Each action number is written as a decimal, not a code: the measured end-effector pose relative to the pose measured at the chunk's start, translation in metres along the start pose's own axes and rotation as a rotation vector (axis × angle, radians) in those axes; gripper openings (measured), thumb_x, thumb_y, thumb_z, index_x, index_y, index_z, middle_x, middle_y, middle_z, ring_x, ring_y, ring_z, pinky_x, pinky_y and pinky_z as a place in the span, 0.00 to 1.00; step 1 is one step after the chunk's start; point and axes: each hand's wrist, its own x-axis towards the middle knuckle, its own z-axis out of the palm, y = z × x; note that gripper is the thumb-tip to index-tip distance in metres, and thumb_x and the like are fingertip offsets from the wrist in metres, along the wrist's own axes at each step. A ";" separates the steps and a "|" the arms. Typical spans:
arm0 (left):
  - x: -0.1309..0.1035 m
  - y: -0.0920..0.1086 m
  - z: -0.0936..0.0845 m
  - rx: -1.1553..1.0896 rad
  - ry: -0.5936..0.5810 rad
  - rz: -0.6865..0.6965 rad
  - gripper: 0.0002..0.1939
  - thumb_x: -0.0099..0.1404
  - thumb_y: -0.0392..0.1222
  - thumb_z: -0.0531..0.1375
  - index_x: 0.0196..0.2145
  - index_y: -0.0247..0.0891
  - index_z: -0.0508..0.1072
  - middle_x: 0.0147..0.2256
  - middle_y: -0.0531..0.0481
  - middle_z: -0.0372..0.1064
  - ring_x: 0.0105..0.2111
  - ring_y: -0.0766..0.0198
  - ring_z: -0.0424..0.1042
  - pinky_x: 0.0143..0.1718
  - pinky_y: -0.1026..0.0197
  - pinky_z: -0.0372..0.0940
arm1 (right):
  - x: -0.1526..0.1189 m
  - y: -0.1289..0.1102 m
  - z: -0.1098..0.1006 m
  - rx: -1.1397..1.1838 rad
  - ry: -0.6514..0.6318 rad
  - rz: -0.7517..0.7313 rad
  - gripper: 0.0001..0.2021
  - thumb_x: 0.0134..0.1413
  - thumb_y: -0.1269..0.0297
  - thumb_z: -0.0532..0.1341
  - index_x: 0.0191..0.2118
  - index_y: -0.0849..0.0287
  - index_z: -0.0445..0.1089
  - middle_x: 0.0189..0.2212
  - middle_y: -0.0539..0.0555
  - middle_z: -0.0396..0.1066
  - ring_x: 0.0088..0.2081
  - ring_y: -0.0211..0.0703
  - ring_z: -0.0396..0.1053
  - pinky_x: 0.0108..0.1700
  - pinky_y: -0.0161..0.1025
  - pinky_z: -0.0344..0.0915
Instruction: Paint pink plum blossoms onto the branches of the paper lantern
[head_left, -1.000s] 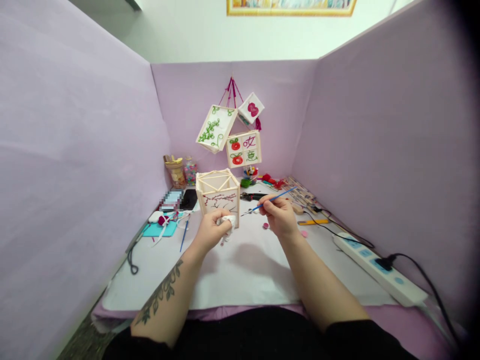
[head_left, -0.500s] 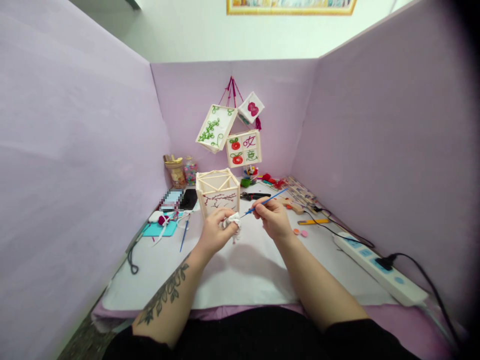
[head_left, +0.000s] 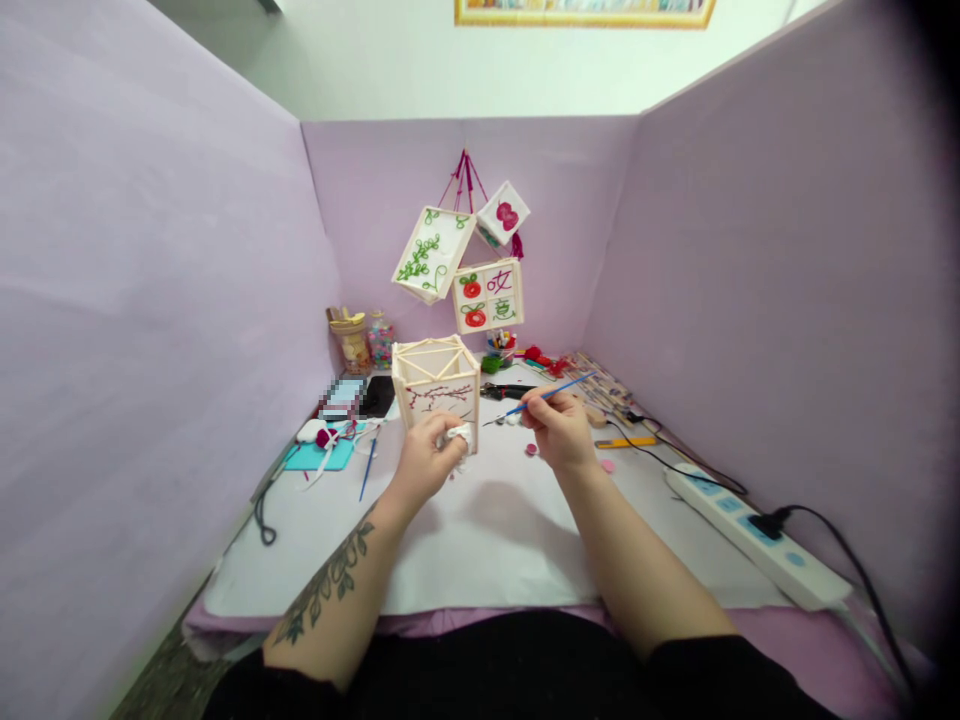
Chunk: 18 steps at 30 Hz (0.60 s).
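Note:
My right hand (head_left: pixel 559 428) pinches a thin blue paintbrush (head_left: pixel 551 392), its tip pointing left. A crumpled white tissue (head_left: pixel 460 434) is gripped in my left hand (head_left: pixel 433 455). Just behind that hand stands a lantern (head_left: pixel 437 378) with a pale stick frame and white panels; dark red blossom branches are painted on its front. The brush tip is a short way right of the lantern, apart from the tissue. My left hand covers the lantern's lower front. Small round paint pots (head_left: pixel 531 449) lie beside my right hand.
A white power strip (head_left: pixel 757 535) with a black plug runs along the right. Further back are a yellow cutter (head_left: pixel 626 443), pliers (head_left: pixel 506 391) and many sticks (head_left: pixel 600 385). At left lie another blue brush (head_left: pixel 368 470) and a turquoise pad (head_left: pixel 319 457). Decorated lanterns (head_left: pixel 433 255) hang behind.
The brush has moved right, away from the tissue, with my right hand. My left hand has shifted slightly left and down with the tissue. The lantern stays put.

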 end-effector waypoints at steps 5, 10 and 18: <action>0.000 -0.004 0.002 0.004 0.013 0.029 0.04 0.63 0.39 0.61 0.33 0.38 0.76 0.35 0.47 0.77 0.38 0.59 0.76 0.42 0.58 0.71 | 0.002 -0.002 -0.001 0.006 0.015 -0.002 0.17 0.43 0.49 0.73 0.27 0.56 0.70 0.18 0.46 0.65 0.19 0.34 0.59 0.21 0.34 0.56; -0.003 -0.007 0.007 0.019 0.043 0.086 0.04 0.63 0.38 0.63 0.36 0.38 0.77 0.38 0.45 0.77 0.39 0.58 0.77 0.42 0.58 0.72 | -0.003 0.000 0.006 0.001 0.015 0.008 0.18 0.42 0.49 0.73 0.26 0.57 0.70 0.17 0.47 0.65 0.19 0.34 0.59 0.22 0.35 0.57; -0.006 -0.004 0.010 0.063 0.102 0.148 0.06 0.63 0.37 0.64 0.39 0.39 0.77 0.41 0.44 0.76 0.41 0.58 0.77 0.45 0.57 0.71 | -0.008 -0.002 0.016 0.008 0.012 0.034 0.18 0.39 0.49 0.74 0.24 0.56 0.71 0.16 0.46 0.65 0.19 0.34 0.58 0.23 0.35 0.55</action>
